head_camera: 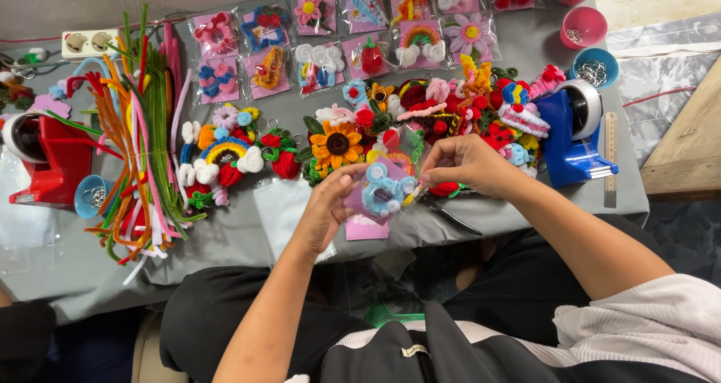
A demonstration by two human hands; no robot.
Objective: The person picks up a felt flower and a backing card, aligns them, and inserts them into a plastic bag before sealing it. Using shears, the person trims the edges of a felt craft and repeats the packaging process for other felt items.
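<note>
On the grey desk [225, 240], among many pipe-cleaner crafts, our left hand [327, 206] grips a pink card [366, 221] carrying a blue charm [384, 191], while our right hand [466, 165] pinches its right edge, equally near.

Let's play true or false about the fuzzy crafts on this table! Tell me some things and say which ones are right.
1. Both hands, the left hand and the right hand, hold a light blue fuzzy charm on a pink card. True.
2. The tape dispenser by the right hand is yellow. False: it is blue.
3. A pile of long pipe cleaners lies on the left side of the table. True.
4. The sunflower has blue petals. False: they are orange-yellow, with a dark middle.
5. The pink bowl lies upside down. False: it stands open side up, with small metal rings inside.
</note>
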